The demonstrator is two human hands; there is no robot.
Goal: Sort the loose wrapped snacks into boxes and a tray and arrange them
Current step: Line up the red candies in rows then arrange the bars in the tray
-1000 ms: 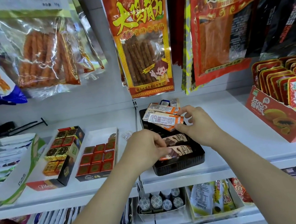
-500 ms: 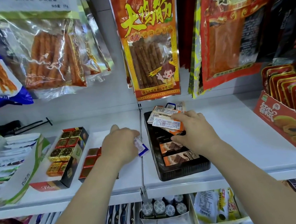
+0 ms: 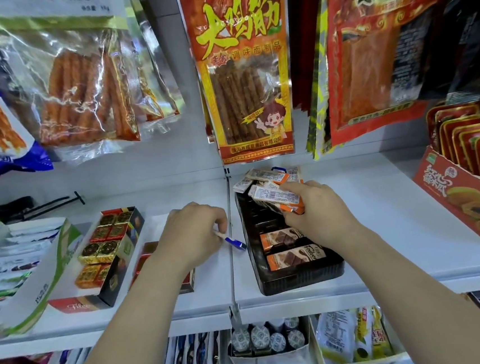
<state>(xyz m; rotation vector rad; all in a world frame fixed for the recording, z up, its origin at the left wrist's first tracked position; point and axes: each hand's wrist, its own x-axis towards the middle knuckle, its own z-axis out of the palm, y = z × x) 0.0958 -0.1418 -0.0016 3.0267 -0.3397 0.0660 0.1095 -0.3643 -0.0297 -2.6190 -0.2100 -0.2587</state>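
Observation:
A black tray (image 3: 301, 278) sits on the white shelf with two brown-and-orange chocolate bars (image 3: 285, 237) lying flat near its front. My right hand (image 3: 315, 215) grips a bundle of orange-and-white wrapped bars (image 3: 275, 197) over the tray's back half; more such bars (image 3: 261, 176) are piled at the tray's far end. My left hand (image 3: 194, 236) pinches a small blue-and-white wrapped snack (image 3: 233, 242) just left of the tray, above a box of red squares (image 3: 149, 255) that it partly hides. A box of gold and red squares (image 3: 107, 247) lies further left.
A green-and-white box of white packets (image 3: 20, 261) stands at the left, and a red carton of papaya snacks (image 3: 469, 198) at the right. Large snack bags (image 3: 243, 73) hang above the shelf back. A lower shelf holds more goods (image 3: 265, 340).
My left hand left the tray with a small blue-and-white snack and moved left over the red-square box. My right hand keeps its grip on the bundle of bars and has lifted it slightly.

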